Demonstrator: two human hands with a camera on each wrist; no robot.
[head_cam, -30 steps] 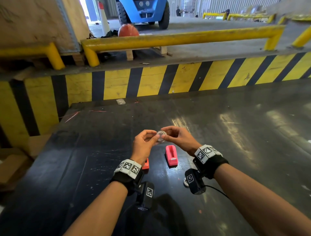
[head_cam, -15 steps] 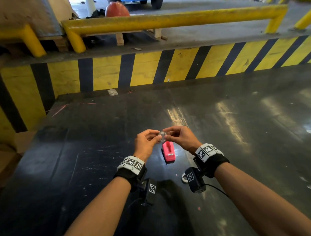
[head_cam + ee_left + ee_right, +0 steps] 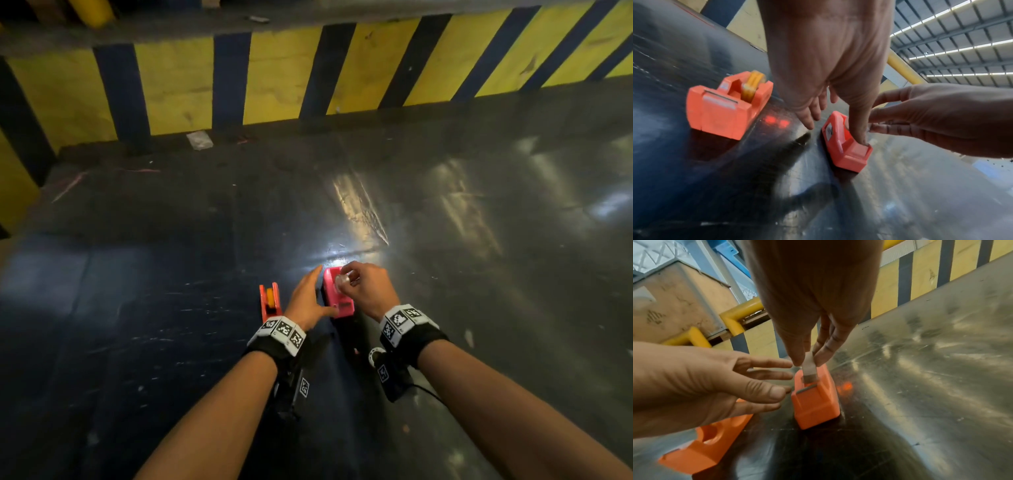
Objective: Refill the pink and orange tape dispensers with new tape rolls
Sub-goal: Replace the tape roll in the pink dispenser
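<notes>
The small clear tape roll (image 3: 343,280), earlier held up between both hands, is now pinched by the right hand (image 3: 366,291) over the pink plastic tape dispenser (image 3: 337,301); the spread-fingered left hand (image 3: 306,301) steadies its side, so loading looks imminent.

Both dispensers, pink (image 3: 337,296) and orange (image 3: 269,301), look like smooth matt plastic. The dark tabletop (image 3: 445,240) is glossy and scratched.

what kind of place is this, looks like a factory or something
Probably a warehouse or loading dock. A yellow-and-black hazard-striped barrier borders the dark scuffed work surface, yellow steel guard rails stand behind it, and a high corrugated roof with skylight strips spans overhead.
</notes>
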